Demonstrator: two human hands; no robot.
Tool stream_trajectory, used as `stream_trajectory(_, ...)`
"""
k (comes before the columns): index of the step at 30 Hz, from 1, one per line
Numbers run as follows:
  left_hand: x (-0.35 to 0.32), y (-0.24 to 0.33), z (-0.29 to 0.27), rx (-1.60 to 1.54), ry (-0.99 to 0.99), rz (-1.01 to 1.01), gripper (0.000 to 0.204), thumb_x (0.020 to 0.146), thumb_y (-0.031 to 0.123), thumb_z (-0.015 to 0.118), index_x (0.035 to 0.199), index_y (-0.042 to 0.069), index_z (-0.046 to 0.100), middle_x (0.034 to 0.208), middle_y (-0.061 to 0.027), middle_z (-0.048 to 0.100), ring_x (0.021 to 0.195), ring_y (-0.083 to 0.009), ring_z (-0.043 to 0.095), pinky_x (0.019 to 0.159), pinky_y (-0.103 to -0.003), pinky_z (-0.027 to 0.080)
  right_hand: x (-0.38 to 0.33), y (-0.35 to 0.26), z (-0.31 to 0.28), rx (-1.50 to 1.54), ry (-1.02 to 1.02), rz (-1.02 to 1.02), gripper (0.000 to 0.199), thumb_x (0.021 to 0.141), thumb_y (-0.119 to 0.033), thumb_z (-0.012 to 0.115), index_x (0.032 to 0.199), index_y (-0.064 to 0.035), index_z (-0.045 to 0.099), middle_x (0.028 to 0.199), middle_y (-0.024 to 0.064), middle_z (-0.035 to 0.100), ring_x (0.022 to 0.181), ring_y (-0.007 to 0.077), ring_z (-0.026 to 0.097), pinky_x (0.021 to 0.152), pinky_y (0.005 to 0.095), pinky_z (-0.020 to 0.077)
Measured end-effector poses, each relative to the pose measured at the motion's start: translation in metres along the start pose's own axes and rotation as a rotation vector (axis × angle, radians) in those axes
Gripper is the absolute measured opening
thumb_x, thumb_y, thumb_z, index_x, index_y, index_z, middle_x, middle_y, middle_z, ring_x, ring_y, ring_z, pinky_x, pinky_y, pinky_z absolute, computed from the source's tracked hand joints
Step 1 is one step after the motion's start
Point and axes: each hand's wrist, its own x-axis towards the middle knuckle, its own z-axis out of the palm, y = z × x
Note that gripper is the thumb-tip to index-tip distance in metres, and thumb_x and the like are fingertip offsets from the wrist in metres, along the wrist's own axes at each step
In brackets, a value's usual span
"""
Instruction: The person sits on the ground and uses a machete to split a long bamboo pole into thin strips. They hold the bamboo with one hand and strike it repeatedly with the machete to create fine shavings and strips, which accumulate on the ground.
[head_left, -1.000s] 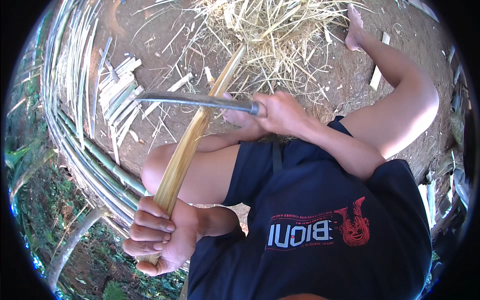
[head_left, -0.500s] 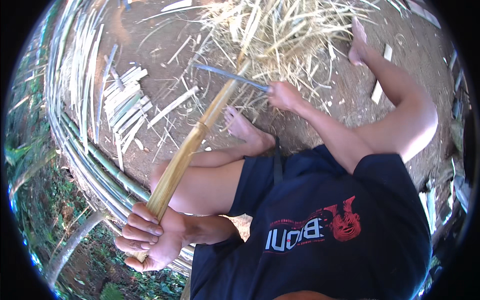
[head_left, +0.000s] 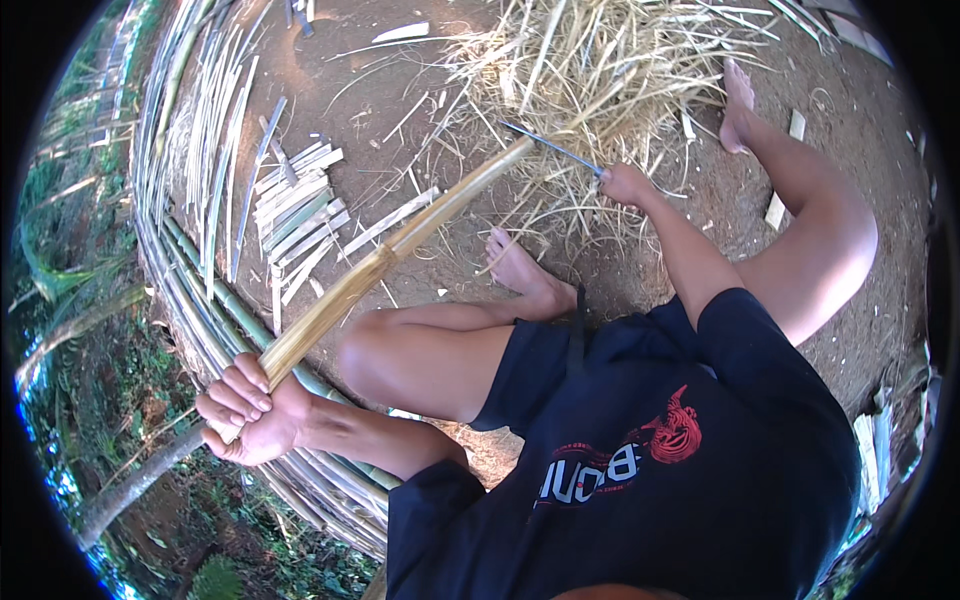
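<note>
A long, split length of bamboo (head_left: 335, 305) slants from lower left up to the far middle, with a node partway along it. My left hand (head_left: 258, 408) is wrapped around its near end, out to the left of my bent knee. The far end reaches the edge of a shavings pile. There a knife (head_left: 570, 155) with a long, thin dark blade lies across or right beside the bamboo's tip; whether it touches is too fine to tell. My right hand (head_left: 626, 186) is closed round the knife's handle, which the fingers mostly hide.
Pale shavings (head_left: 600, 70) heap up beyond my feet. Short split slats (head_left: 300, 210) lie on the dirt at left, near long thin strips (head_left: 222, 130). Curved bamboo poles (head_left: 225, 320) run along the left, with green plants beyond. A loose slat (head_left: 785, 170) lies beside my right leg.
The knife has moved outward along the bamboo to its far tip. My left hand and the bamboo's near end have shifted left and up in view; the whole view has moved a little too.
</note>
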Motion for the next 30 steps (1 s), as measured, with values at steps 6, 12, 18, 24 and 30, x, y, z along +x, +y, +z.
stream_trajectory(6,-0.018,-0.017,0.014,0.018,0.09,0.022,0.039,0.087,0.036,0.047,0.057,0.014,0.037,0.044,-0.0003,0.03,0.038,-0.0127,0.027,0.047,-0.029,0.028,-0.034,-0.043,0.001,0.468,-0.059,0.089,0.017,0.076,-0.016,0.066,0.079,-0.0005,0.059,0.064,0.0119,0.06,0.049,0.0211,0.058,0.044,0.0378,0.0449)
stream_trajectory(12,-0.051,-0.019,0.031,0.126,0.072,0.136,0.04,0.095,0.038,0.039,0.064,0.013,0.04,0.047,0.0004,0.033,0.039,-0.0119,0.029,0.047,-0.027,0.028,-0.159,-0.166,-0.035,0.359,-0.018,-0.274,0.017,0.078,-0.018,0.062,0.084,-0.0012,0.061,0.065,0.0164,0.061,0.057,0.0312,0.061,0.06,0.0442,0.0507)
stream_trajectory(18,-0.074,-0.021,0.045,0.121,0.064,0.155,0.041,0.096,0.039,0.039,0.065,0.012,0.042,0.048,0.0002,0.034,0.041,-0.0122,0.032,0.048,-0.028,0.03,-0.22,-0.202,-0.025,0.3,0.058,-0.616,0.017,0.079,-0.019,0.058,0.083,-0.0035,0.063,0.07,0.021,0.064,0.064,0.0363,0.064,0.064,0.0473,0.0524)
stream_trajectory(24,-0.078,-0.013,0.043,0.129,0.116,0.167,0.038,0.09,0.037,0.042,0.061,0.012,0.041,0.046,-0.0008,0.034,0.039,-0.0128,0.032,0.047,-0.029,0.029,-0.162,-0.159,-0.019,0.268,-0.03,-0.221,0.016,0.079,-0.018,0.057,0.078,-0.0022,0.061,0.071,0.0211,0.064,0.063,0.0379,0.063,0.064,0.0473,0.0513)
stream_trajectory(30,-0.072,-0.018,0.045,0.133,0.159,0.164,0.037,0.089,0.036,0.043,0.061,0.013,0.041,0.046,-0.0005,0.032,0.039,-0.013,0.031,0.048,-0.029,0.028,-0.146,-0.138,-0.006,0.331,-0.057,-0.226,0.016,0.084,-0.018,0.054,0.081,-0.0036,0.058,0.063,0.0176,0.059,0.058,0.0305,0.06,0.06,0.0446,0.0476)
